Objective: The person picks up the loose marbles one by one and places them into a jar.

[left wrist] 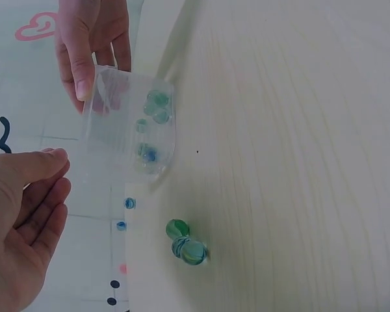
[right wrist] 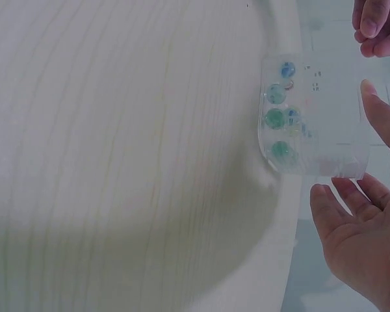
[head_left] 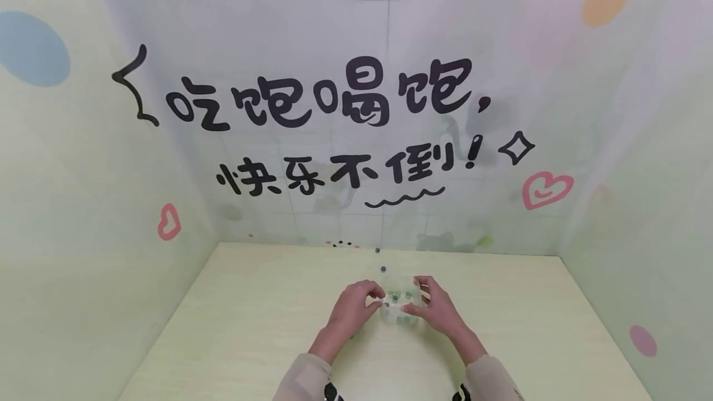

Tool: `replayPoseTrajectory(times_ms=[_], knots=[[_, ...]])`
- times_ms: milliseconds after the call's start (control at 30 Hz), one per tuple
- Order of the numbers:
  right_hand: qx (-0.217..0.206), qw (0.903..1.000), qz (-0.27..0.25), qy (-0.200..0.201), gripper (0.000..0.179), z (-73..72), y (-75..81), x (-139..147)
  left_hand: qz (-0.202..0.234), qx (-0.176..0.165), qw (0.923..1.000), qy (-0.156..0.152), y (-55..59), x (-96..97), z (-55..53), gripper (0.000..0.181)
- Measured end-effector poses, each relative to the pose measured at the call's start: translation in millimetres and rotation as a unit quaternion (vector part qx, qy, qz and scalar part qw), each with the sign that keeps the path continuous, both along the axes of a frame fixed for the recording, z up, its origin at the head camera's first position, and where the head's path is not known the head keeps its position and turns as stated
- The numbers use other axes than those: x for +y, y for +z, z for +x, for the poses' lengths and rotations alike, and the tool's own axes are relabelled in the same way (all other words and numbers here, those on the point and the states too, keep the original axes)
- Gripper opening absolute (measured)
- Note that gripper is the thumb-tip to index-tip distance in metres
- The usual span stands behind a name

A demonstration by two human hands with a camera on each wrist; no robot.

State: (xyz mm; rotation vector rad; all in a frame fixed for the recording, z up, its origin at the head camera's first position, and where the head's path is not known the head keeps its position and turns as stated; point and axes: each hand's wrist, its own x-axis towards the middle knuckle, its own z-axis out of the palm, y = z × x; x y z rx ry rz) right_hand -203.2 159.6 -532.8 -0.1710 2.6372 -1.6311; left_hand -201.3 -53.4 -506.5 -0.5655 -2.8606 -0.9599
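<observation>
A clear plastic container [head_left: 402, 320] stands upright on the table, with several green and blue glass marbles [left wrist: 157, 99] at its bottom. My right hand [head_left: 442, 309] grips it from the right, thumb on the near side and fingers at the far side; in the right wrist view the thumb [right wrist: 381, 114] lies by the rim. My left hand [head_left: 352, 308] hovers beside the container's left side, apart from it in the left wrist view. Its fingers [left wrist: 49, 208] are loosely curled and no marble shows between them.
Three loose marbles [left wrist: 194, 251] lie on the table beneath the left hand. Two blue marbles [head_left: 383, 269] lie farther back, behind the container. A printed backdrop [head_left: 312, 221] rises at the table's rear edge, with walls on both sides.
</observation>
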Motion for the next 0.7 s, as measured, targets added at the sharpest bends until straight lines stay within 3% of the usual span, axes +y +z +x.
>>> replayPoseTrajectory(times_ms=[700], knots=[[0.004,1.0000,-0.002,0.006,0.075,-0.9,-1.6,3,0.008,-0.012,0.9998,0.014,-8.4,-24.2,6.5,0.012]])
